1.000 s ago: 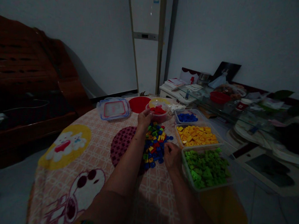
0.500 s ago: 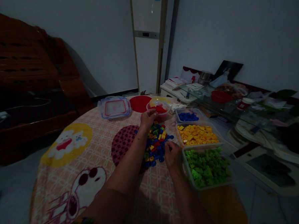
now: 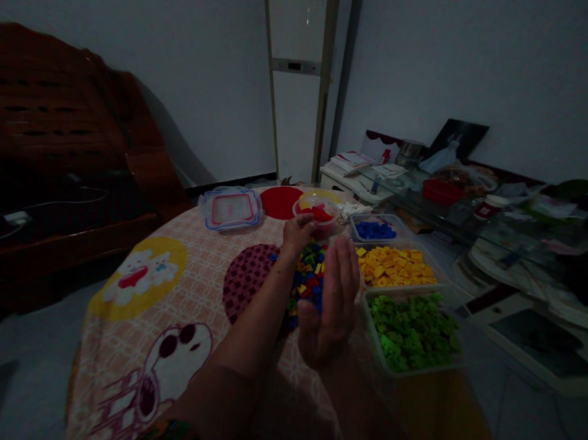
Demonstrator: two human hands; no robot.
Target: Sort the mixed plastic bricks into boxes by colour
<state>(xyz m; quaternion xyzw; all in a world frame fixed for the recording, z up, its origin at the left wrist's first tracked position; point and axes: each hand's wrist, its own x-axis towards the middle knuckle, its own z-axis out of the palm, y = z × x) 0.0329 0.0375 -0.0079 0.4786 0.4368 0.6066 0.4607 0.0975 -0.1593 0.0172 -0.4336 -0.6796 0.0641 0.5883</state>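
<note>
My left hand (image 3: 297, 233) reaches out to the near rim of a round clear bowl (image 3: 325, 231) holding red bricks (image 3: 318, 213). Its fingers look slightly apart, with nothing visible in them. Raised closer to me, my right hand (image 3: 333, 301) is open, fingers stretched upward and thumb apart, holding nothing. Behind and between the hands lies a pile of mixed toy building bricks (image 3: 310, 283) in red, blue, yellow and green, partly hidden by the right hand and left forearm.
Along the table's right side stand clear boxes of blue bricks (image 3: 376, 231), yellow bricks (image 3: 397, 268) and green bricks (image 3: 411, 331). Stacked clear lids (image 3: 230, 209) lie at the back left. A cluttered glass shelf (image 3: 408, 193) is beyond the table's right side.
My right hand has lifted from the pile's right edge and opened, its fingers now upright. The left hand stays by the red bricks' bowl, its fingers a little more extended.
</note>
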